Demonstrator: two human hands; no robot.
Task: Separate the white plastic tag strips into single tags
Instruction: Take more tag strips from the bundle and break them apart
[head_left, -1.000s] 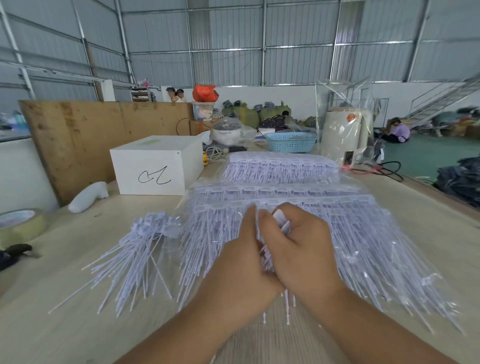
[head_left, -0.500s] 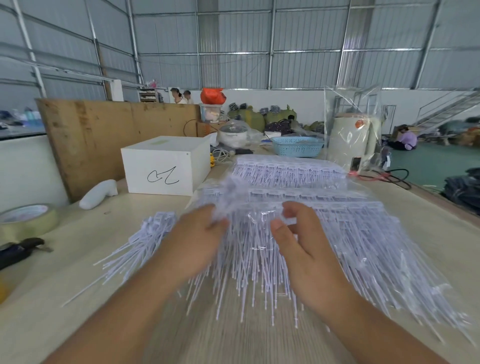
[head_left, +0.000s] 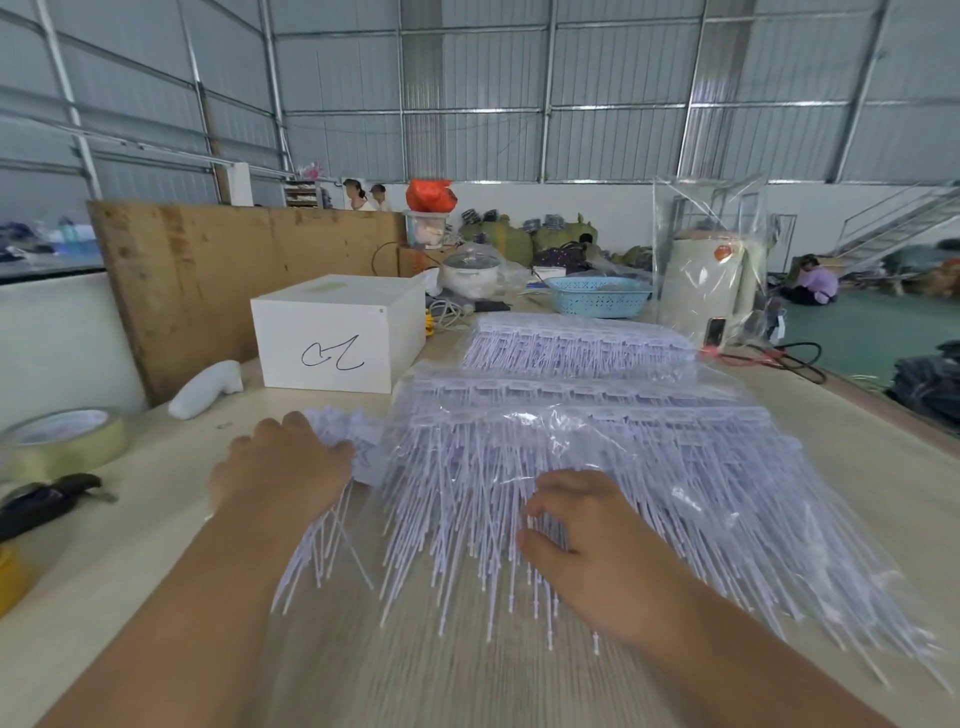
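From the head view, the tag strips (head_left: 597, 467) lie fanned across the table (head_left: 130, 561) in clear bags, a loose bunch of single tags (head_left: 332, 519) just left of them. The left hand (head_left: 275, 467) rests on that bunch, fingers curled over the tag heads; whether it grips them I cannot tell. The right hand (head_left: 587, 540) presses relaxed fingers onto the stems. The tags look light, springy and slippery, best pinched at the flat heads. A white box (head_left: 337, 332), a tape roll (head_left: 67, 436) and a blue basket (head_left: 597, 296) stand well apart; only the crinkled bag film gets in the way.
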